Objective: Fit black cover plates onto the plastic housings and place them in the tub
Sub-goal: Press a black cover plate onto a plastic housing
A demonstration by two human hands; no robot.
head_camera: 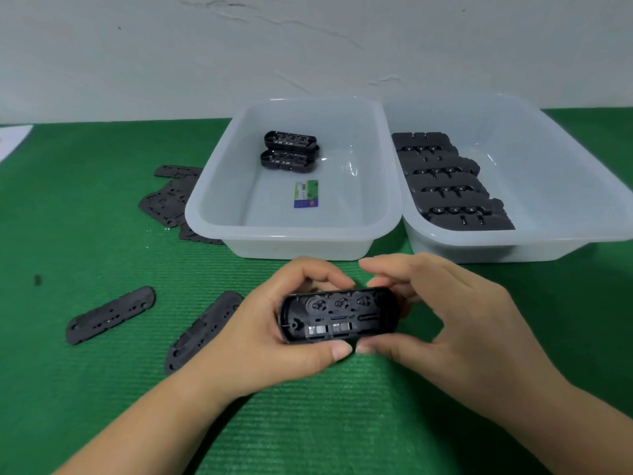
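Observation:
A black plastic housing [337, 315] is held over the green mat, its open inside facing me. My left hand [267, 341] grips its left end with thumb below and fingers curled over the top. My right hand [442, 320] pinches its right end, thumb underneath. Two flat black cover plates [110, 314] [202, 329] lie on the mat to the left; the nearer one is partly hidden by my left hand. The left translucent tub [212, 204] holds two housings [289, 150] at its back. The right tub [579, 186] holds a row of several housings [445, 181].
A pile of more cover plates [168, 197] lies left of the left tub. A small coloured label [306, 193] sits on that tub's floor. A small dark speck [37, 279] lies on the mat at far left. A white wall rises behind the table.

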